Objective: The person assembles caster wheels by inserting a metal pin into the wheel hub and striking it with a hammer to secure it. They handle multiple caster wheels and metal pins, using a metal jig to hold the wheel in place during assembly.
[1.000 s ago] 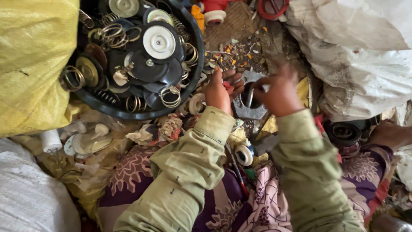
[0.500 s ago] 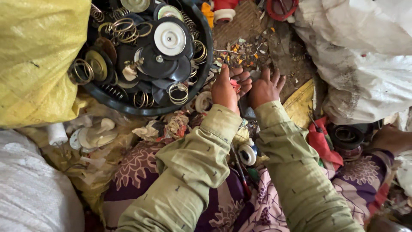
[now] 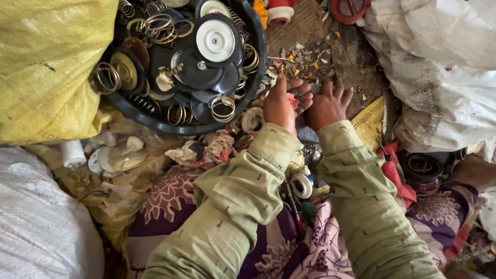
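My left hand (image 3: 281, 105) and my right hand (image 3: 326, 107) lie side by side, palms down, on a pile of scrap between my knees. The left fingers curl over a small reddish piece (image 3: 293, 102); what it is stays hidden. The right hand's fingers are spread over dark debris (image 3: 310, 62), and I cannot see whether it holds anything. Both arms wear olive-green sleeves. Just left of my hands sits a black round tub (image 3: 155, 120) holding black discs, a white disc (image 3: 215, 40) and several metal springs and rings.
A yellow woven sack (image 3: 46, 67) fills the upper left, a white sack (image 3: 46, 227) the lower left, another white sack (image 3: 444, 67) the right. Tape rolls (image 3: 301, 184), rags and a black round part (image 3: 421, 166) lie around my legs. A red object (image 3: 351, 9) sits at the top.
Both hands have come down from a raised position onto the scrap pile and moved closer together. The view has shifted slightly, so the tub sits higher and further right.
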